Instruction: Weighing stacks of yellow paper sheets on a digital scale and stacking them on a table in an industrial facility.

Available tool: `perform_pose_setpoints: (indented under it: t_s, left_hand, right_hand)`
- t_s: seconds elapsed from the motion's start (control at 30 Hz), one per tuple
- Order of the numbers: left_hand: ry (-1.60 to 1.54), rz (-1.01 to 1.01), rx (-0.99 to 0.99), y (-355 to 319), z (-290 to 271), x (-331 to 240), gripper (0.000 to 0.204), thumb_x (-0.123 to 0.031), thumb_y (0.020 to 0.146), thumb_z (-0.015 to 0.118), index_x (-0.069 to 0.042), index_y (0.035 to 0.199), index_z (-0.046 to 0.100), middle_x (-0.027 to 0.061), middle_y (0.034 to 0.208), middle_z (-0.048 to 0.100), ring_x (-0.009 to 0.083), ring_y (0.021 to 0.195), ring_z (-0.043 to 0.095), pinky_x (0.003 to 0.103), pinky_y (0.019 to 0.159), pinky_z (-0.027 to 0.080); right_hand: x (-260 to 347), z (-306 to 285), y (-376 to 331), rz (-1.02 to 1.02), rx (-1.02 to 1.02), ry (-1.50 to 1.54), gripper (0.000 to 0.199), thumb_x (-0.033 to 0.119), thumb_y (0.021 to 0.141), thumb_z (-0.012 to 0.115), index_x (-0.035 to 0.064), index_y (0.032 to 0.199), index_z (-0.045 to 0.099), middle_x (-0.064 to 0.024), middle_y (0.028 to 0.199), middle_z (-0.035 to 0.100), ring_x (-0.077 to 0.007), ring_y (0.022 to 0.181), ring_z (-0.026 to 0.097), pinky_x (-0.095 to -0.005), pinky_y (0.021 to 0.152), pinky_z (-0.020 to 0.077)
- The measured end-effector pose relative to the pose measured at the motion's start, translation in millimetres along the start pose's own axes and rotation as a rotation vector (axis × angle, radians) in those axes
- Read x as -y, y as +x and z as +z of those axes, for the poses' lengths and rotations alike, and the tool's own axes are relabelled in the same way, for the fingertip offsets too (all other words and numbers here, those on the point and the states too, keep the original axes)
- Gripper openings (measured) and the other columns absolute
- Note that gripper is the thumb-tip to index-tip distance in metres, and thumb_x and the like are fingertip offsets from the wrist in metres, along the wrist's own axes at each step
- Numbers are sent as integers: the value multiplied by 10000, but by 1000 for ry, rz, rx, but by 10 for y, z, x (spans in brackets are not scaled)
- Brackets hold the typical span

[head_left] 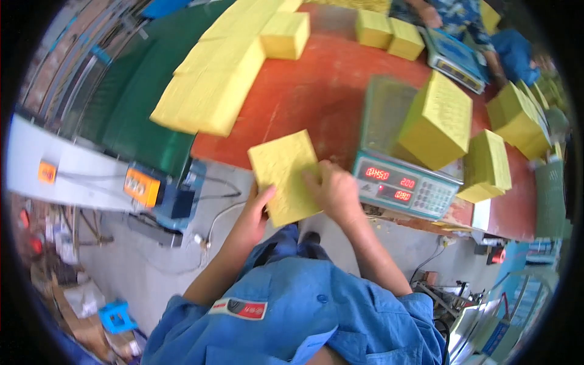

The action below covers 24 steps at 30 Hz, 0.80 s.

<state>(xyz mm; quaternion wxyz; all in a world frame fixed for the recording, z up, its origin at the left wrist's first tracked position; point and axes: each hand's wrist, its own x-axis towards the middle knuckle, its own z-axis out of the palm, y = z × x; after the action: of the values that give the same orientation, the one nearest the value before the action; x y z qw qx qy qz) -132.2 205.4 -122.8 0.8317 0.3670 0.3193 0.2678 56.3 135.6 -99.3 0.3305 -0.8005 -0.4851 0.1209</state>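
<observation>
A stack of yellow paper sheets (285, 170) with a rough, embossed top is held in front of my body, at the near edge of the red table. My left hand (258, 214) grips its lower left side, thumb on top. On the right side, my right hand (336, 190) holds it with the thumb pressed over the upper face. The fingers underneath are hidden. Just right of that hand is a green digital scale (404, 190) with lit red digits. A thick block of yellow paper (439, 118) rests on its platform.
Rows of yellow paper stacks (210, 79) lie at the left of the red table (304, 91), beside a green conveyor belt (131, 97). More yellow stacks (486, 164) stand right of the scale. Across the table, a person's hand (429, 14) is near a second scale (456, 58).
</observation>
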Motion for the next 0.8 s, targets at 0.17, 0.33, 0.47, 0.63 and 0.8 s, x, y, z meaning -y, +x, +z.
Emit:
perform_pose_setpoints:
  t_s: [0.17, 0.33, 0.47, 0.63, 0.8]
  left_hand:
    - [-176, -61, -139, 15, -362, 86, 559, -191, 953, 553, -100, 1469, 358, 122, 1404, 505, 270, 1288, 516, 431, 1048, 458]
    - [-105, -94, -73, -46, -471, -99, 508, -173, 933, 637, -14, 1379, 453, 140, 1337, 576, 258, 1221, 570, 403, 1042, 452]
    - [935, 464, 191, -57, -292, -625, 383, -135, 968, 586, -11, 1321, 504, 177, 1280, 609, 257, 1165, 603, 383, 998, 490]
    - [728, 511, 462, 457, 604, -1238, 367, -78, 982, 566, 39, 1318, 476, 208, 1322, 580, 284, 1223, 579, 391, 1032, 465]
    - [209, 335, 888, 1167, 1951, -1372, 474, -271, 1020, 539, -10, 1407, 452, 147, 1363, 559, 281, 1239, 561, 399, 1018, 471]
  right_hand:
    - [-222, 104, -215, 21, 44, 411, 337, 286, 937, 641, -13, 1092, 661, -243, 1014, 679, -409, 953, 663, -443, 819, 530]
    - [-363, 232, -495, 203, 219, 395, 431, 348, 991, 570, -12, 1225, 611, -252, 1108, 665, -387, 1052, 649, -439, 895, 512]
    - [-189, -38, -333, 256, 326, 801, 557, 414, 1030, 518, -13, 1386, 489, -175, 1229, 636, -275, 1152, 612, -394, 952, 484]
    - [87, -876, -57, 40, -183, 951, 516, 227, 1012, 567, -39, 1427, 416, -136, 1289, 591, -207, 1142, 579, -346, 986, 452]
    - [-66, -2073, 180, 77, -675, 594, 354, 187, 989, 537, -74, 1217, 609, -134, 1076, 682, -168, 1033, 616, -308, 918, 481]
